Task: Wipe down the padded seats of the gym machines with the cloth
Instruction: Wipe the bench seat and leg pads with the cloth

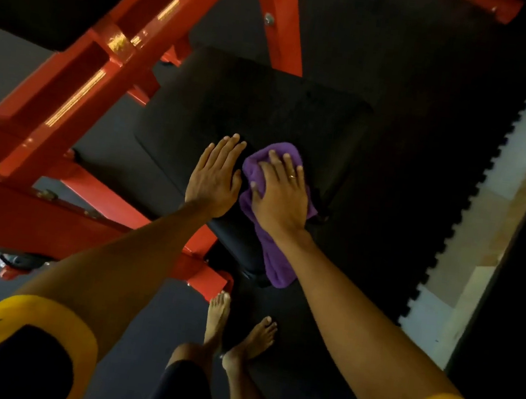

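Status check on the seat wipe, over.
Right hand flat on cloth, pressing it to seat. Left hand flat on seat beside it. Red frame to the left, not blocking.

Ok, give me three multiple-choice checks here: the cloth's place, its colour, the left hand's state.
1. Where is the cloth?
A. On the floor
B. On the padded seat, one end hanging over its near edge
C. Draped over the red frame

2. What colour is the cloth?
A. Purple
B. White
C. Yellow

3. The left hand is:
A. gripping the frame
B. flat on the seat beside the cloth, fingers straight
C. holding the cloth

Answers: 1 B, the right hand presses it onto the seat; 2 A, it is plainly purple; 3 B, it lies palm down on the pad, just left of the cloth.
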`<state>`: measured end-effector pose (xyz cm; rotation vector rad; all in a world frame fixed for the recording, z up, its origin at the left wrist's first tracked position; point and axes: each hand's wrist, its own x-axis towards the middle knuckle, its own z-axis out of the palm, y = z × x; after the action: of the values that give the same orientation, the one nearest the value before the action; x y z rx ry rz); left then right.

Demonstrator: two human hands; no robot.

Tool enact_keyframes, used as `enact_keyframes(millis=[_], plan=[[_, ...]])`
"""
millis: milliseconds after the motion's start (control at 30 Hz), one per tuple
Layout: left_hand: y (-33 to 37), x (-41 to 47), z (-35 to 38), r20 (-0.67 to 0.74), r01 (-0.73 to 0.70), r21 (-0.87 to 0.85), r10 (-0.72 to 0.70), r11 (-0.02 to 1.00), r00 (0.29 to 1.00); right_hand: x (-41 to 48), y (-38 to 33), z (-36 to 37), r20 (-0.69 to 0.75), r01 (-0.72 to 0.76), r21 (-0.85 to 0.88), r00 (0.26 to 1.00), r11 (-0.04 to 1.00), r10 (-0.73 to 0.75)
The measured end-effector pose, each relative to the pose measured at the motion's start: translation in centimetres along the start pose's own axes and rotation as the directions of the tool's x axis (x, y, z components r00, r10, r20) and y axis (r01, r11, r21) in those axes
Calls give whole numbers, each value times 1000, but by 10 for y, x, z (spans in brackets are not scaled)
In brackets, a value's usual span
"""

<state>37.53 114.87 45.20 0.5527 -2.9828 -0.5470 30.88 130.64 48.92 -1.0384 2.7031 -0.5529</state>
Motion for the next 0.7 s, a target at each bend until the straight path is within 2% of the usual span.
enact_keyframes(millis=[67,133,233,333,433,567,633,700], plan=[[5,4,-4,-7,20,-11,-20,1000,1000,33,6,-10,59,50,-30,997,998,-48],[10,8,-7,-22,45,-15,-45,999,999,66,22,-21,53,37,-53,998,998,-35],[24,18,-7,-77,102,-11,-103,995,992,81,54,-38,-1,-57,20,998,998,57],[34,28,-1,-125,167,-19,-168,986,978,47,66,-37,-94,-95,37,991,995,98],[38,36,1,-149,202,-9,-201,979,968,27,54,-23,-67,-3,13,998,1000,4],[47,59,5,-206,238,8,-231,971,951,83,60,-23,40,165,-30,986,986,-164],[50,82,9,-229,278,-13,-273,961,934,116,71,-28,76,200,-57,978,978,-195],[55,102,9,-235,313,-35,-313,949,920,129,87,-39,63,169,-45,984,985,-166]])
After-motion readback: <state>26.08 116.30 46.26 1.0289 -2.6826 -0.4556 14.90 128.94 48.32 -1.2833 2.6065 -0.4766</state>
